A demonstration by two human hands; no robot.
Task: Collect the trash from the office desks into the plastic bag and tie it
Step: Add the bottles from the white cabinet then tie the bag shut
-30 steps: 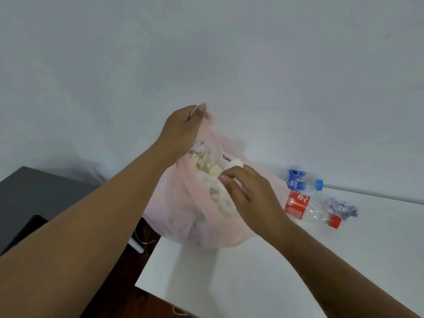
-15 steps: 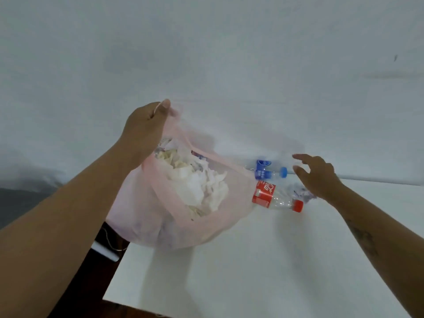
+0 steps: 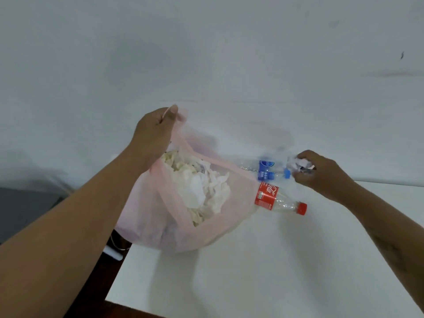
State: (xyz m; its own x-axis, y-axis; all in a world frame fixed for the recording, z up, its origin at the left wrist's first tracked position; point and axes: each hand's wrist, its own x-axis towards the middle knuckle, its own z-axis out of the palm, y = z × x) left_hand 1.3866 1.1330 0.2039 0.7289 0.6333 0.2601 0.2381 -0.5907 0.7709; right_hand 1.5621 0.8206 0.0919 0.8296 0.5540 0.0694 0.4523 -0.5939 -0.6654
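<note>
A pale pink plastic bag (image 3: 146, 223) rests on the left corner of the white desk (image 3: 263, 271), its mouth wide and full of crumpled white paper (image 3: 202, 189). My left hand (image 3: 153, 131) holds the bag's handle up at the far side. My right hand (image 3: 321, 175) is closed around a crumpled paper ball (image 3: 298, 165) lifted just above the desk, right of the bag. An empty bottle with a blue label and cap (image 3: 267, 169) lies by the wall. A clear cola bottle with a red label and cap (image 3: 280, 199) lies beside the bag.
A white wall (image 3: 206, 53) stands right behind the desk. The desk's left edge drops to a dark floor (image 3: 91, 294). A grey surface (image 3: 20, 207) sits at the far left, lower down. A white cable or rod (image 3: 112, 251) shows below the bag.
My right hand left the bag's mouth, reached right across the two bottles and closed on the crumpled paper ball. My left hand kept hold of the bag handle.
</note>
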